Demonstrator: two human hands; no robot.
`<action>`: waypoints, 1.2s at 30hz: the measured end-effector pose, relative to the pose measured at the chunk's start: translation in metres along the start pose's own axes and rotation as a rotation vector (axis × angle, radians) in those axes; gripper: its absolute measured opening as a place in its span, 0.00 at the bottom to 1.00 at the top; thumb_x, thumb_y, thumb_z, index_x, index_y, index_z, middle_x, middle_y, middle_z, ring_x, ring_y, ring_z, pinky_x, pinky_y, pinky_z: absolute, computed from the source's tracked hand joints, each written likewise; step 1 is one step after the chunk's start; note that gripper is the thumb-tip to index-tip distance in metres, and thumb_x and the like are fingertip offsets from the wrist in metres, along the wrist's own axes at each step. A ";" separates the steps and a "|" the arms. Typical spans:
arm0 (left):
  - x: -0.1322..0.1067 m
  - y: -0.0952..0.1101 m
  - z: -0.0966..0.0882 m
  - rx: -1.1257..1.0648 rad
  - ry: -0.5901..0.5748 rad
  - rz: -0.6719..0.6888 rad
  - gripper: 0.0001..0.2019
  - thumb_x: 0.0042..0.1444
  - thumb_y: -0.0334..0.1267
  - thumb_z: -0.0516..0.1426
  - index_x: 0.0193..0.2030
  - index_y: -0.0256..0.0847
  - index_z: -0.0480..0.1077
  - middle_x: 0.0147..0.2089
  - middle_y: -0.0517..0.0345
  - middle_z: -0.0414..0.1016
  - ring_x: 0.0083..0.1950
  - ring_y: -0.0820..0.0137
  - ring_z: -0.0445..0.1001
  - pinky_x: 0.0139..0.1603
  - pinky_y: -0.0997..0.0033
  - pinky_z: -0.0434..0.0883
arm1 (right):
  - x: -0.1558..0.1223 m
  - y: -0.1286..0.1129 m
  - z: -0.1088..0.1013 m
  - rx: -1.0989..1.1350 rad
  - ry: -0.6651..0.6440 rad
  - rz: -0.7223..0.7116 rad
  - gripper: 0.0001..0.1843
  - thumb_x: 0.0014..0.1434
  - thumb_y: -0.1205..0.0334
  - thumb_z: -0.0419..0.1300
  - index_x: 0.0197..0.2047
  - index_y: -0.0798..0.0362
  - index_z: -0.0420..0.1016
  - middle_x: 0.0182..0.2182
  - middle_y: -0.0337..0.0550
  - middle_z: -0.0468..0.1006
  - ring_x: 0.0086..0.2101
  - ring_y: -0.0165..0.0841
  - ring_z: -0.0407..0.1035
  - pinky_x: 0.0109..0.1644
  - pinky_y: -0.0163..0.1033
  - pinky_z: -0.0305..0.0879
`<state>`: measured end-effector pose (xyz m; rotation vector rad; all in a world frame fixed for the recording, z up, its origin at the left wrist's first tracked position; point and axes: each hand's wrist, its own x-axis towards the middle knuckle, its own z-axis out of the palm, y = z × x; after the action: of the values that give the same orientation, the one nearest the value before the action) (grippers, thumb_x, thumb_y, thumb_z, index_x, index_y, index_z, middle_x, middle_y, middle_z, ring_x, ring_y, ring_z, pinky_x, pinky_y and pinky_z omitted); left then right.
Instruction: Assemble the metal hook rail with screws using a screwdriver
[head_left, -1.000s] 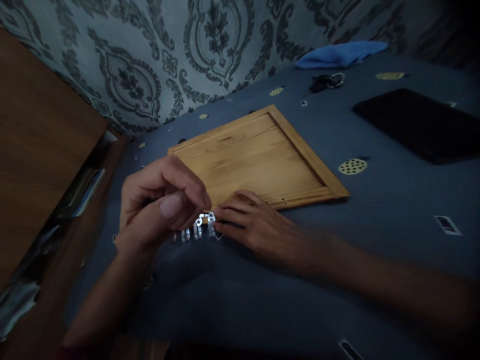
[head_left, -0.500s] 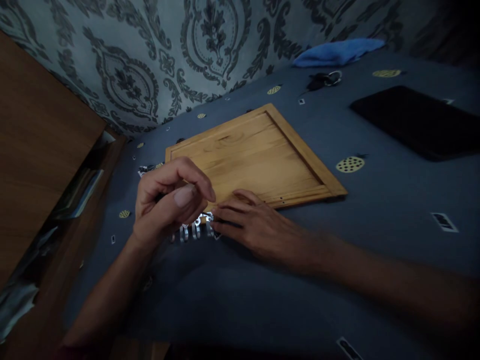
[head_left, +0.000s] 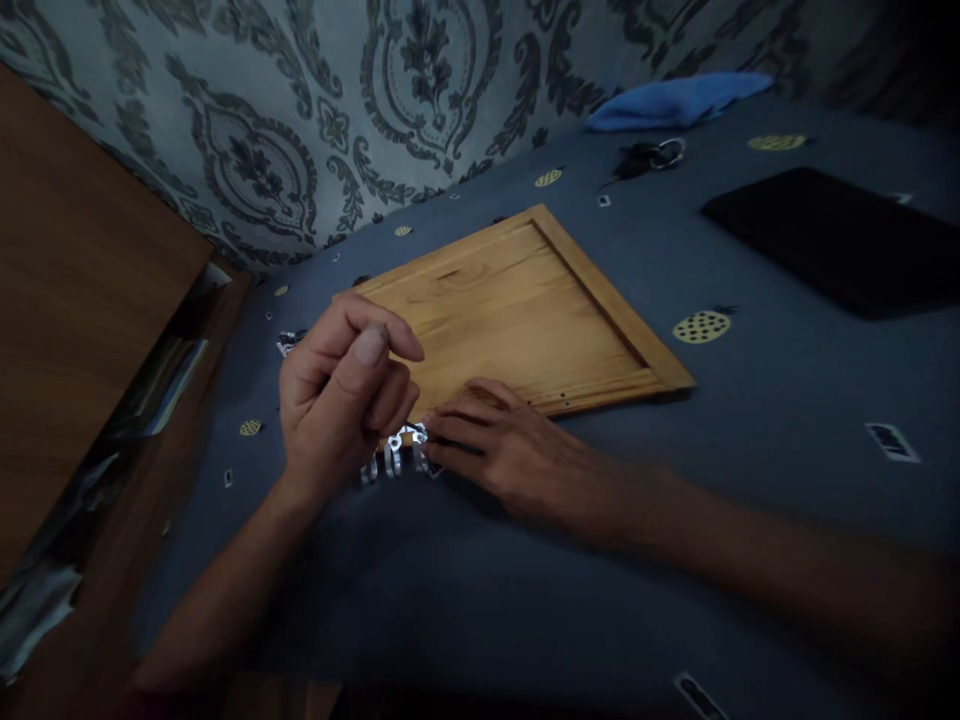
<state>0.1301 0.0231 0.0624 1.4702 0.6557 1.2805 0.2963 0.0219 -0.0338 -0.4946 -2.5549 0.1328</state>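
My left hand (head_left: 345, 390) is curled into a fist above the near left part of a wooden board (head_left: 487, 310). Its thumb presses against the bent index finger. A thin dark rod (head_left: 412, 428) shows just below the fist, but what the fist holds is hidden. Several shiny metal hooks (head_left: 394, 455) run along the board's near edge, partly covered by the left hand. My right hand (head_left: 510, 440) lies with fingers stretched over that edge, its fingertips touching the board and the right end of the hooks. The right thumb cannot be made out.
At the back right lie a blue cloth (head_left: 679, 100) and a dark item with a metal ring (head_left: 649, 158). A flat black object (head_left: 832, 240) rests at the right. More metal pieces (head_left: 289, 342) lie left of the board. Wooden shelves (head_left: 150, 400) border the left side.
My left fist has turned and shifted slightly up and to the right, its thumb now higher against the index finger. My right hand and the board hold their places.
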 end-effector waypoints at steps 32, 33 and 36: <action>0.004 0.021 -0.006 -0.031 -0.022 0.024 0.09 0.63 0.38 0.65 0.32 0.39 0.77 0.17 0.73 0.45 0.13 0.84 0.37 0.13 0.81 0.46 | -0.002 0.001 -0.002 0.004 0.020 -0.019 0.16 0.68 0.74 0.58 0.56 0.57 0.78 0.53 0.52 0.82 0.53 0.43 0.71 0.63 0.56 0.65; 0.004 0.020 -0.008 -0.037 -0.032 0.023 0.09 0.64 0.38 0.65 0.32 0.39 0.78 0.17 0.73 0.45 0.14 0.84 0.38 0.13 0.80 0.46 | -0.002 0.001 -0.002 -0.002 0.030 -0.022 0.16 0.67 0.74 0.59 0.56 0.58 0.78 0.53 0.52 0.82 0.54 0.43 0.71 0.63 0.56 0.65; 0.005 0.018 -0.012 -0.053 -0.084 0.046 0.09 0.66 0.38 0.62 0.34 0.39 0.79 0.17 0.73 0.45 0.13 0.83 0.39 0.12 0.81 0.46 | -0.002 0.001 -0.002 -0.042 0.090 -0.030 0.14 0.67 0.75 0.60 0.53 0.58 0.80 0.51 0.52 0.83 0.54 0.42 0.73 0.64 0.56 0.67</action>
<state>0.1166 0.0263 0.0797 1.4950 0.5314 1.2547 0.2988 0.0219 -0.0333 -0.4671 -2.4803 0.0457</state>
